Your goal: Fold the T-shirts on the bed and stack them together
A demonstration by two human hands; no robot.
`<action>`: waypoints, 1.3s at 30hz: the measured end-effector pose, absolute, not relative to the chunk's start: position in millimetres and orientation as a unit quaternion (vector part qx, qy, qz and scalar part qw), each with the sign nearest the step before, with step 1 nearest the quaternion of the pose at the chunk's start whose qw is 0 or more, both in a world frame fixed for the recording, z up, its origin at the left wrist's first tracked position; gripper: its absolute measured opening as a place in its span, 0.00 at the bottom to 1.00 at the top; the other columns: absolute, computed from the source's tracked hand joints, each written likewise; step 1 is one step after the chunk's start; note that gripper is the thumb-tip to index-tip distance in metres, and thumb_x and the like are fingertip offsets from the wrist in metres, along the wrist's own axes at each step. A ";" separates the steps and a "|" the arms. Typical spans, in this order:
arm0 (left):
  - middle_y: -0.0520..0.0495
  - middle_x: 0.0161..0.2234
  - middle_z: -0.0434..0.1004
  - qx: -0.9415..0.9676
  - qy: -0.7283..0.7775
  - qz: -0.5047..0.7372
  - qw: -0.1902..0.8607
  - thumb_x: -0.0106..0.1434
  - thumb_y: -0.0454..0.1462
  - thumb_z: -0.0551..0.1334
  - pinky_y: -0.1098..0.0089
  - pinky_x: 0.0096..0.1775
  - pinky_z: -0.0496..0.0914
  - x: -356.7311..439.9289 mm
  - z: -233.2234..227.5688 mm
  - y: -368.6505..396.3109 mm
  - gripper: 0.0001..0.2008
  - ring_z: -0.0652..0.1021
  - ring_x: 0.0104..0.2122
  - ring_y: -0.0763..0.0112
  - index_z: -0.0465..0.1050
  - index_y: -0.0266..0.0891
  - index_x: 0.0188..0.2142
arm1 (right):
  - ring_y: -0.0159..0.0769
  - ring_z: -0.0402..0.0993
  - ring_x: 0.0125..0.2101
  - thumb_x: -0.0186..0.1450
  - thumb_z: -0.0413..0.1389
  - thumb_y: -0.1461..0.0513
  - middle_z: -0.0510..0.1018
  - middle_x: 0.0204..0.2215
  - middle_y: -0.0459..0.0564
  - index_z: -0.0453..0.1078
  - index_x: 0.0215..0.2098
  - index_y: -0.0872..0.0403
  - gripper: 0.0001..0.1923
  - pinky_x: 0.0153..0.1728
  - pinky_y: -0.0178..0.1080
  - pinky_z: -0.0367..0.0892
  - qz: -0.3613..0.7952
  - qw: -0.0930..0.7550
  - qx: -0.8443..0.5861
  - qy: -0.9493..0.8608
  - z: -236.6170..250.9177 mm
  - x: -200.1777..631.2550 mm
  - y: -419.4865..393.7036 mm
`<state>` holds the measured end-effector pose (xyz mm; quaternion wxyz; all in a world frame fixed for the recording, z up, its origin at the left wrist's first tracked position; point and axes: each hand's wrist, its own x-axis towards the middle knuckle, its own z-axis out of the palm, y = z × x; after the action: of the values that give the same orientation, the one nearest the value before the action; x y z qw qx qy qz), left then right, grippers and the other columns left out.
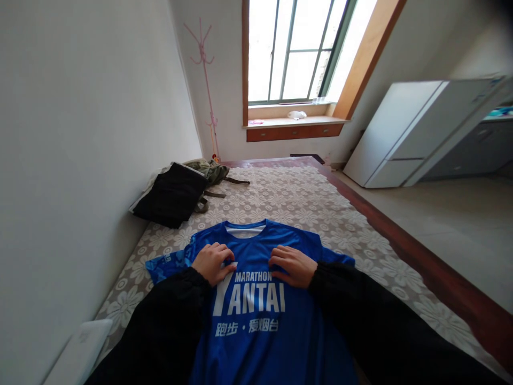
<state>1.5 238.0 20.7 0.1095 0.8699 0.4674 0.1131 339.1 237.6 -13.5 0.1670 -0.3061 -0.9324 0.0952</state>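
Note:
A blue short-sleeved T-shirt [260, 353] lies spread out, front side up, with its neckline away from me. White lettering on its chest reads "MARATHON YANTAI", with a line of Chinese characters below. On the left of the chest, my left hand [214, 263] rests on the fabric, fingers bent and thumb apart from them. My right hand [292, 266] lies on the chest at the other side, its fingers stretched over the cloth. Neither hand has anything lifted. Black sleeves cover both my forearms and hide parts of the shirt's sides.
The shirt lies on a floral cover [288, 192] over a wooden-edged bed or platform. A black folded item [172, 195] and an olive bag [212, 171] lie by the left wall. Beyond stand a pink coat rack [206, 75] and a white refrigerator [404, 128].

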 end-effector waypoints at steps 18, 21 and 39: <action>0.49 0.38 0.84 0.880 0.437 0.084 0.164 0.69 0.38 0.70 0.62 0.44 0.70 3.1 24.2 236.2 0.05 0.80 0.39 0.63 0.79 0.43 0.35 | 0.42 0.75 0.40 0.74 0.56 0.62 0.80 0.37 0.51 0.73 0.38 0.50 0.06 0.44 0.44 0.67 0.145 0.145 -0.293 -0.934 -17.1 337.8 237.8; 0.49 0.38 0.84 0.883 0.432 0.086 0.165 0.70 0.39 0.70 0.62 0.44 0.70 3.1 23.6 235.6 0.06 0.80 0.38 0.63 0.80 0.43 0.35 | 0.42 0.75 0.39 0.74 0.57 0.62 0.80 0.36 0.51 0.73 0.37 0.50 0.06 0.43 0.43 0.67 0.167 0.142 -0.289 -0.932 -14.9 338.7 236.8; 0.38 0.78 0.60 0.800 0.583 0.113 0.089 0.77 0.51 0.56 0.28 0.75 0.45 -16.7 -13.6 251.6 0.33 0.57 0.78 0.42 0.62 0.46 0.76 | 0.61 0.56 0.77 0.74 0.56 0.45 0.64 0.77 0.58 0.66 0.75 0.52 0.37 0.75 0.65 0.55 0.044 0.139 -0.534 -0.833 -30.3 350.9 252.0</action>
<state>-16.7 251.6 -13.6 0.0893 0.7997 0.5828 0.1132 350.9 252.0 -30.3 0.1391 -0.5338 -0.8330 0.0437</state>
